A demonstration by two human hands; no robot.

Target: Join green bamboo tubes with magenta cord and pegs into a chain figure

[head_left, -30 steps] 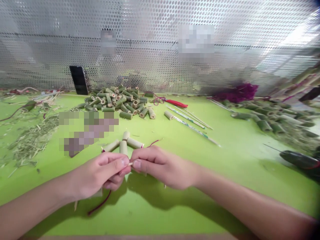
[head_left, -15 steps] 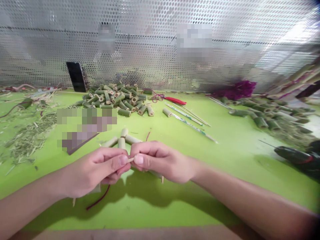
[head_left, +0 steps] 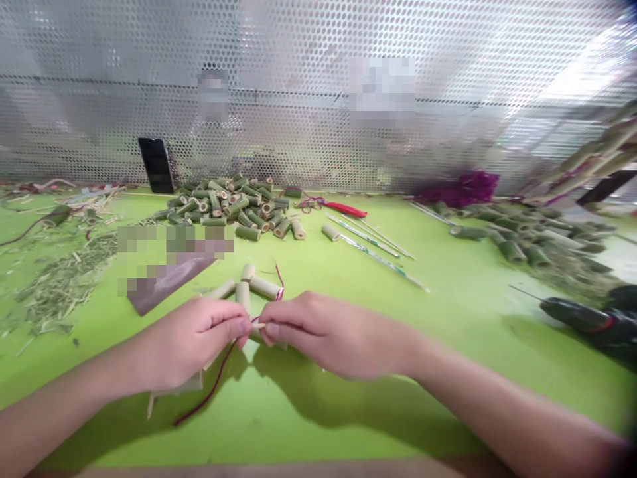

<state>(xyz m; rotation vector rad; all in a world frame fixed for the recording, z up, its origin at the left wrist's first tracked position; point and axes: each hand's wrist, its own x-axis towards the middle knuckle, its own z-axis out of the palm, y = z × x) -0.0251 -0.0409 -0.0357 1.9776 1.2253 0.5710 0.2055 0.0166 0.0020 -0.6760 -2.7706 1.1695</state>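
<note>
Bamboo figure (head_left: 242, 297) sits on green table (head_left: 308, 428), thin stick (head_left: 258, 326) pinched thumb-to-finger by left hand (head_left: 174, 342) and right hand (head_left: 343, 335), tubes apparently mostly joined, red cord (head_left: 215, 390) tail left loose.

The left arm (head_left: 84, 382) is reaching in from the lower left and the right arm (head_left: 497, 392) is reaching in from the lower right, so the two are coming together near the middle, low over the bench (head_left: 348, 425). The left hand (head_left: 192, 342) is turning its back upward, its thumb is lying along the bent index finger, and the fingers are pinching at the tips. The right hand (head_left: 336, 335) is facing it in almost the same pose, with thumb and index finger pressing close, other fingers curling under, and wrist staying nearly straight.
</note>
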